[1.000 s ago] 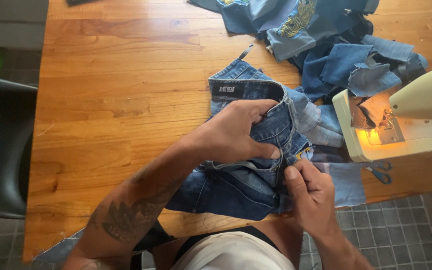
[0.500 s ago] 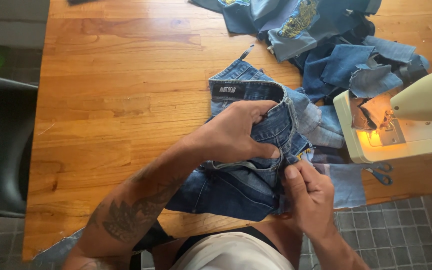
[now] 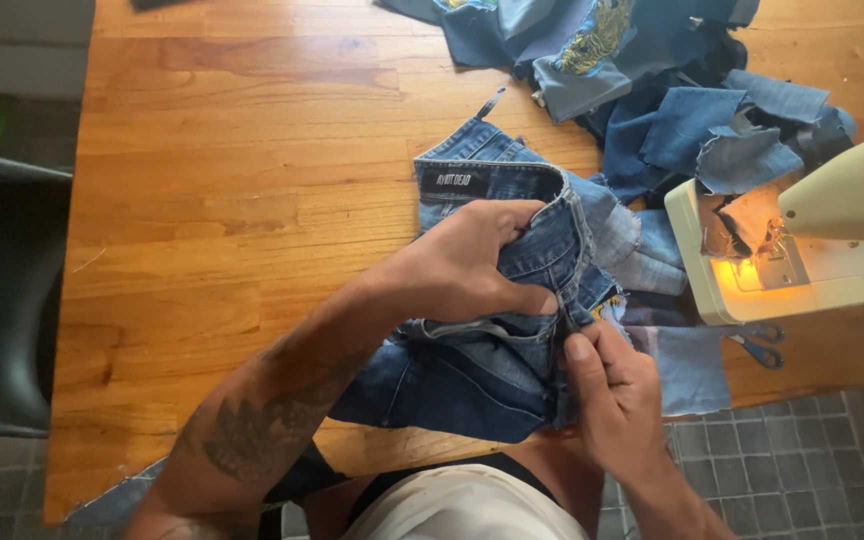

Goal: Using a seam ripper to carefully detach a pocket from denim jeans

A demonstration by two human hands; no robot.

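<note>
- The jeans (image 3: 492,370) are heavy blue denim, rumpled and folded over themselves, lying at the near edge of the worktop (image 3: 232,180), just in front of the person's lap; a dark woven label sits inside the waistband.
- The left hand (image 3: 467,270) is curled closed over the waistband, thumb pressed down on a thick seam, fingers wrapped into the cloth.
- The right hand (image 3: 612,390) is pinched shut on the frayed denim edge right below the left thumb, fingertips tight together.
- The worktop is warm, glossy wood planks with visible grain.
- A pile of denim scraps (image 3: 692,110), flat cut patches in pale and dark blue, lies at the far right.
- A cream sewing machine (image 3: 812,240), smooth plastic with its lamp glowing orange, stands at the right; blue-handled scissors (image 3: 757,345) lie before it.
- Against the earlier frames, both hands keep the same grip and the jeans have barely shifted.
</note>
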